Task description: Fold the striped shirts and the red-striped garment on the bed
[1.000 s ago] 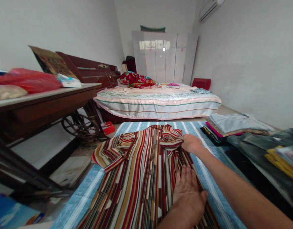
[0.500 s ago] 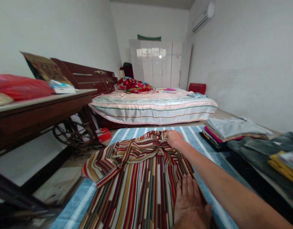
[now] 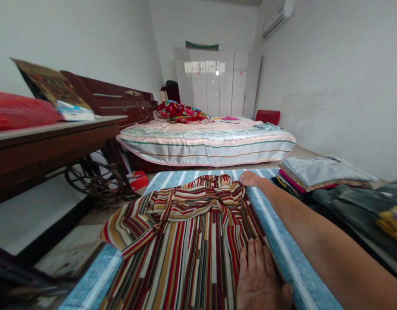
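Observation:
A shirt (image 3: pixel 188 254) with red, tan, black and cream stripes lies spread out on a blue cloth with white stripes (image 3: pixel 282 241). One sleeve (image 3: pixel 130 228) sticks out to the left, and bunched folds cross the upper part. My left hand (image 3: pixel 259 275) rests flat on the right side of the shirt, palm down, fingers stretched out. At the far right shoulder edge, my right hand (image 3: pixel 249 178) is closed, pinching the fabric and pulling it outward. The shirt's lower end is out of view.
To the right are folded clothes (image 3: pixel 327 172) and dark green garments (image 3: pixel 356 206). On the left stands a wooden table (image 3: pixel 56 144) with an iron wheel (image 3: pixel 91 176) below and a red plastic bag (image 3: pixel 20 111) on top. Beyond is a bed (image 3: pixel 204 148).
My right hand has moved right and slightly away, drawing the shirt's shoulder edge outward. My left hand stays flat on the shirt. The view has shifted slightly.

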The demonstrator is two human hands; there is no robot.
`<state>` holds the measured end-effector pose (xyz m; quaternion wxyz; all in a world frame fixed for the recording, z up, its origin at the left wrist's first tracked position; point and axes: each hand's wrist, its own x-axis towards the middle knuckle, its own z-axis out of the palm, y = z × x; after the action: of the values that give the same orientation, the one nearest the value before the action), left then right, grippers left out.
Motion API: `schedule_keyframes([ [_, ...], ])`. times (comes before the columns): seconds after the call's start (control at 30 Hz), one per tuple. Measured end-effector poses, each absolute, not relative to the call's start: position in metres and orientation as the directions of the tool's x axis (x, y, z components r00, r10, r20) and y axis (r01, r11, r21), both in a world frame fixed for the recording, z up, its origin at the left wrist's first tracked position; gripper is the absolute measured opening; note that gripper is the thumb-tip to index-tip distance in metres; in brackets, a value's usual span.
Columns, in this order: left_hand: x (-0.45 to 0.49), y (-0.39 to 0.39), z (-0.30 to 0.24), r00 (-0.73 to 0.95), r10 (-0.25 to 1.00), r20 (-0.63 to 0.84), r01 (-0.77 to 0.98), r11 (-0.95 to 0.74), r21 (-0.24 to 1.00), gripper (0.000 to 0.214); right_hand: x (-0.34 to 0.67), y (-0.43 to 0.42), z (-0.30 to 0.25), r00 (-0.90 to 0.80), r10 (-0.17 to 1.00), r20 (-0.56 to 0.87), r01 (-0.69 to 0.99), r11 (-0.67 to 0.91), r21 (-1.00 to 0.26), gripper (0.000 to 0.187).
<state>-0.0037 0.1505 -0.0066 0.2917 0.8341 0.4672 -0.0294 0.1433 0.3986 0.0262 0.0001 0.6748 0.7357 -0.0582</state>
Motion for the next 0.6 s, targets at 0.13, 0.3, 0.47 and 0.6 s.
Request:
schedule_keyframes([
  [0.13,-0.004,0.151,-0.010,0.576,0.762,-0.296,0.782,-0.407,0.473,0.079,0.140,0.419,0.031,-0.060,0.991,-0.122,0.995,0.050,-0.083,0.033],
  [0.3,-0.005,0.152,-0.014,0.598,0.749,-0.284,0.757,-0.412,0.508,0.076,0.120,0.421,0.010,0.011,0.997,-0.072,0.990,-0.021,-0.140,0.034],
  [0.47,-0.004,0.153,-0.029,0.602,0.769,-0.217,0.760,-0.468,0.451,0.070,0.112,0.411,-0.010,0.044,0.998,0.037,0.971,-0.034,-0.238,0.032],
  [0.6,-0.002,0.151,-0.036,0.576,0.803,-0.152,0.773,-0.474,0.422,0.070,0.140,0.408,-0.007,0.167,0.980,0.108,0.942,-0.126,-0.312,0.032],
])
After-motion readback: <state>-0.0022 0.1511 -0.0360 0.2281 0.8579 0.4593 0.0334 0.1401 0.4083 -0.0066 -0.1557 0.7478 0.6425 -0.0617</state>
